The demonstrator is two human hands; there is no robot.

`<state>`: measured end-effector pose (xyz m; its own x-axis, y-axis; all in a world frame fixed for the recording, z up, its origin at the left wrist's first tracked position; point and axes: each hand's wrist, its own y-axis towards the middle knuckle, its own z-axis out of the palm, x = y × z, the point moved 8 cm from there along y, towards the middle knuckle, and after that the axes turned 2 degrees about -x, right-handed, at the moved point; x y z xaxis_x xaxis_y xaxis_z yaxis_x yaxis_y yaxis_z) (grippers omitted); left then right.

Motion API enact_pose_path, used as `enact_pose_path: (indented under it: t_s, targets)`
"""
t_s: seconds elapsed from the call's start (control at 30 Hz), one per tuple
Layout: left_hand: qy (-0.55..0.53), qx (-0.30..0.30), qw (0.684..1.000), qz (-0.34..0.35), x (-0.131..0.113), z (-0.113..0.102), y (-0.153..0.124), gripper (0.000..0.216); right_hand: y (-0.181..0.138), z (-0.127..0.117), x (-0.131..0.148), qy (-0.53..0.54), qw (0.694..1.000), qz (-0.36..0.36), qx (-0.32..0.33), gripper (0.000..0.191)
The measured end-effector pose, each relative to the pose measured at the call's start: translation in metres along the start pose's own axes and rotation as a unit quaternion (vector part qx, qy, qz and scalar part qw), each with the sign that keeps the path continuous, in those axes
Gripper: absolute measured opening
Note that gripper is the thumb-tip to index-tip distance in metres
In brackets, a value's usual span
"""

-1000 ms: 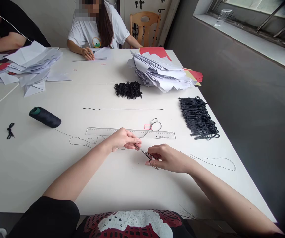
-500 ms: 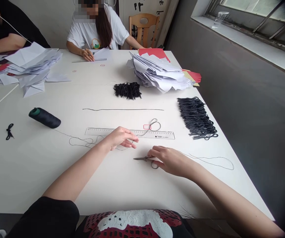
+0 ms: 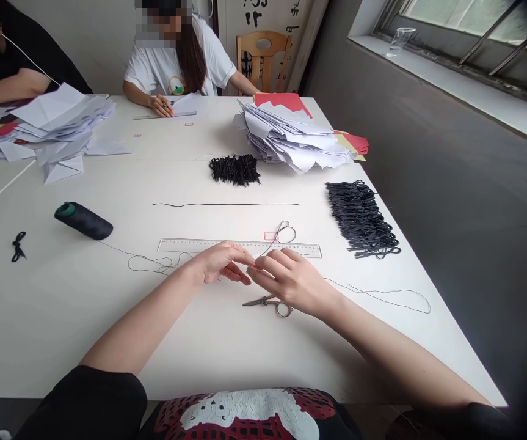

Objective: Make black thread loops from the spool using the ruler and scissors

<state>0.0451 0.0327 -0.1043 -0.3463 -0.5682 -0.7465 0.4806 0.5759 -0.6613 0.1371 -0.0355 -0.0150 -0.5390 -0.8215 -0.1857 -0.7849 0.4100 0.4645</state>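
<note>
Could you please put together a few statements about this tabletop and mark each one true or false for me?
1. The scissors lie on the white table. True.
2. The right hand grips the scissors. False: its fingers are up by the fingertips of the left hand, off the scissors.
3. The spool of black thread lies on its side. True.
4. The clear ruler stands upright against the spool. False: it lies flat, apart from the spool.
5. A clear cup stands on the windowsill. True.
6. The ruler covers the scissors. False: the scissors lie apart from it, on the person's side.
</note>
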Motion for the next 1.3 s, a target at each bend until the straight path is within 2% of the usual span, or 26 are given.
enact_pose_path:
  t_s: [0.27,0.37,0.47,0.53,0.57,0.6,0.63,0.7,0.77,0.8,0.83,0.87,0.97,1.13,1.23,1.3]
  targets:
    - [0.023,0.003,1.000,0.012,0.002,0.000,0.002,0.013,0.003,0.011,0.010,-0.048,0.998,-0.026,-0.011,0.023]
    - [0.026,0.009,0.999,0.020,0.001,0.001,0.002,0.014,0.001,0.018,0.011,-0.037,0.999,-0.026,0.011,0.025]
    - [0.028,0.010,0.999,0.023,-0.002,0.002,-0.001,0.016,0.000,0.024,0.007,0.011,0.999,0.007,0.035,0.027]
    - [0.023,0.007,0.999,0.032,-0.007,0.002,-0.005,0.023,0.000,0.021,-0.004,0.092,0.993,0.074,0.016,0.026]
    - [0.019,-0.003,0.999,0.042,-0.010,0.000,-0.006,0.028,-0.001,0.017,-0.013,0.157,0.980,0.124,-0.007,0.025]
    - [0.013,-0.023,0.998,0.056,-0.014,-0.004,-0.008,0.033,-0.002,0.013,-0.024,0.239,0.953,0.182,-0.031,0.022]
    - [0.006,-0.047,0.996,0.074,-0.019,-0.009,-0.011,0.035,-0.005,0.012,-0.035,0.331,0.910,0.246,-0.051,0.020]
    - [-0.007,-0.089,0.989,0.114,-0.028,-0.017,-0.017,0.035,-0.010,0.018,-0.053,0.509,0.777,0.364,-0.065,0.022]
    - [-0.008,-0.092,0.983,0.156,-0.037,-0.017,-0.024,0.035,-0.014,0.027,-0.060,0.627,0.639,0.441,-0.057,0.029]
    - [-0.003,-0.081,0.981,0.174,-0.040,-0.013,-0.028,0.036,-0.015,0.030,-0.062,0.660,0.588,0.465,-0.057,0.033]
    - [0.004,-0.071,0.979,0.191,-0.044,-0.010,-0.032,0.037,-0.015,0.032,-0.063,0.678,0.553,0.481,-0.061,0.035]
    - [0.011,-0.066,0.976,0.207,-0.047,-0.006,-0.036,0.037,-0.015,0.034,-0.064,0.686,0.531,0.493,-0.066,0.036]
    - [0.028,-0.078,0.969,0.234,-0.052,0.001,-0.046,0.035,-0.016,0.037,-0.064,0.689,0.507,0.512,-0.075,0.037]
    - [0.025,-0.082,0.969,0.233,-0.053,0.005,-0.051,0.040,-0.014,0.036,-0.059,0.700,0.497,0.509,-0.074,0.035]
    - [-0.016,-0.077,0.967,0.243,-0.054,0.003,-0.050,0.048,-0.013,0.036,-0.059,0.698,0.503,0.504,-0.072,0.034]
    - [-0.042,-0.092,0.965,0.240,-0.053,-0.002,-0.049,0.051,-0.014,0.037,-0.060,0.683,0.526,0.502,-0.071,0.032]
